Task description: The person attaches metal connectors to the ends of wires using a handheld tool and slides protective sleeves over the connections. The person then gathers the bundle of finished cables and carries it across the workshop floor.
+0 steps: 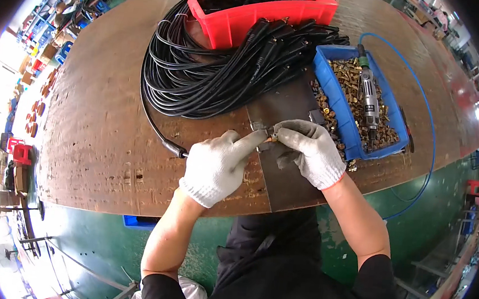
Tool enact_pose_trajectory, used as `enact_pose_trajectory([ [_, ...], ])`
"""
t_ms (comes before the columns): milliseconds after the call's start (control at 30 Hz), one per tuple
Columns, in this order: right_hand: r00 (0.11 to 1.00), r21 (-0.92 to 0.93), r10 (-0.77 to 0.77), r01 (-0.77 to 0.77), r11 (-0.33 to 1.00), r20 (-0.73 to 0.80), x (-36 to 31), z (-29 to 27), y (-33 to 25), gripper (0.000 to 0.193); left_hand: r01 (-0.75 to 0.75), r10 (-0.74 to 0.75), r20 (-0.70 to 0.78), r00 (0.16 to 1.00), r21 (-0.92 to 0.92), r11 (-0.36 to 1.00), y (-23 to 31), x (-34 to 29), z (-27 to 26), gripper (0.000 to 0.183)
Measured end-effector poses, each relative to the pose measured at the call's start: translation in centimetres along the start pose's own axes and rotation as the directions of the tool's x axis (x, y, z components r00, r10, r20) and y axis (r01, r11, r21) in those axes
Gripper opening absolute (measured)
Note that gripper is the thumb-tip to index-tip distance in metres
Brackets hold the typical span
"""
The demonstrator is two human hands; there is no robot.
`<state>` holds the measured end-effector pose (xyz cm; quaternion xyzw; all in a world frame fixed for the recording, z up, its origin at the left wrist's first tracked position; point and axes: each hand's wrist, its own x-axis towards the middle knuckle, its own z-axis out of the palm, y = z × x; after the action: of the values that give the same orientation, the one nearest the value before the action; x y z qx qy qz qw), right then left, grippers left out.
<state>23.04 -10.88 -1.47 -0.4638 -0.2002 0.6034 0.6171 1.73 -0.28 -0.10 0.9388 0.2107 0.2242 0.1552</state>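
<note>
My left hand point(214, 164), in a white knit glove, is closed around the end of a black cable point(173, 147). This cable runs under the palm from a big coil of black cables point(188, 92). At the index fingertip it meets my right hand point(311, 150), gloved too, with greyed fingers. Thumb and fingers of the right hand pinch a small brass fitting point(270, 139), mostly hidden between the fingertips. Both hands are just above a dark metal plate point(282, 181) on the brown table point(99, 149).
A red bin point(261, 22) of black parts stands at the back, behind the coil. On the right, a blue tray point(358, 145) holds many brass fittings, with an air screwdriver point(370, 101) lying on them. Its blue hose point(433, 131) curves over the table's right edge.
</note>
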Motion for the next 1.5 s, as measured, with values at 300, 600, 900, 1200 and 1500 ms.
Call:
enact_pose_trajectory([
  [300,0.996,-0.337,-0.085,0.092,0.937,0.037,0.0,0.6,0.0,0.020,0.080,-0.076,0.043,0.996,-0.091,0.993,0.1,0.2,-0.1,0.032],
  [600,0.936,-0.743,-0.322,0.316,0.590,0.142,1.5,0.7,0.3,0.014,0.151,-0.157,-0.015,0.987,-0.189,0.970,-1.1,0.3,0.7,0.019],
  [900,0.768,-0.885,-0.457,0.454,-0.106,0.449,3.9,1.0,0.1,0.015,0.217,-0.216,0.024,0.976,-0.076,0.973,-2.4,0.5,1.6,0.018],
  [1200,0.954,-0.916,-0.195,0.280,0.289,0.230,5.2,1.2,-1.4,0.015,0.251,-0.251,0.000,0.968,-0.047,0.967,-2.9,0.1,4.2,0.016],
  [1500,0.951,-0.915,-0.130,0.306,0.263,0.280,5.8,0.7,-1.4,0.016,0.262,-0.268,-0.063,0.961,-0.094,0.960,-2.7,0.1,4.5,0.015],
])
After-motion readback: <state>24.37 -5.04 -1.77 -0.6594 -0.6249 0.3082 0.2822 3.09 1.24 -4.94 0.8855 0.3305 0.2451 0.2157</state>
